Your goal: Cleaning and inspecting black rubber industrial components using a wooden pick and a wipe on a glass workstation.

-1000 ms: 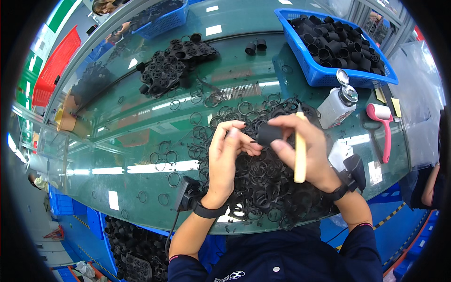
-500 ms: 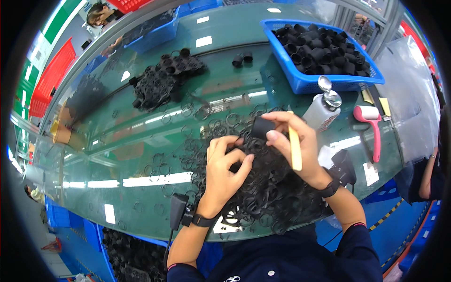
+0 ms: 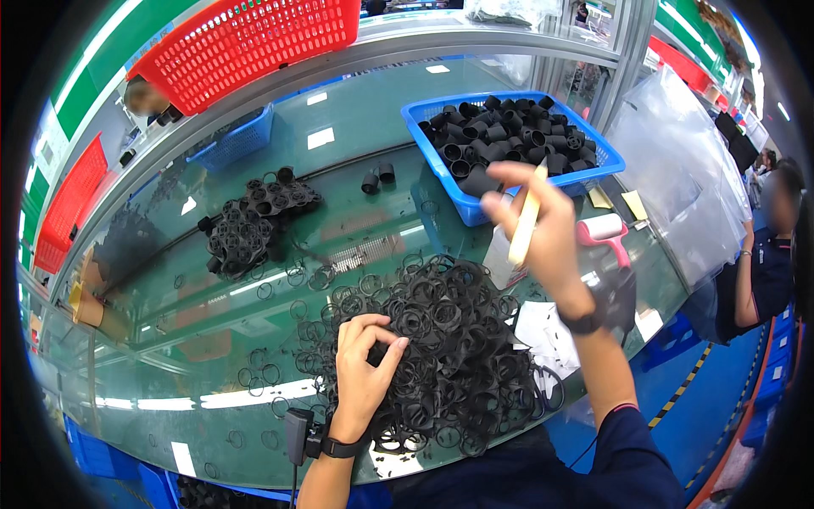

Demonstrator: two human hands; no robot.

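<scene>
My right hand [image 3: 547, 225], blurred by motion, is over the near rim of the blue basket [image 3: 471, 214]. Its fingertips hold a short black tube [image 3: 480, 181], and a slim yellow stick-like tool [image 3: 526, 225] is kept across the same hand. Many similar black tubes [image 3: 526, 127] fill the basket. My left hand [image 3: 365, 369] rests at the left side of a heap of thin black rings [image 3: 441, 314]. Its fingers are bent, with a gap between thumb and forefinger, and nothing shows in them.
A clump of black ringed parts [image 3: 246, 225] lies to the left, with two loose tubes [image 3: 378, 178] beyond it. A pink lint roller [image 3: 606, 231] and white paper [image 3: 547, 335] are at the right. Scissors [image 3: 547, 390] lie by the heap. Another person [image 3: 763, 271] stands at far right.
My right hand has moved up and away to the basket, carrying the black tube and yellow tool. My left hand has drawn apart from it. The view has shifted.
</scene>
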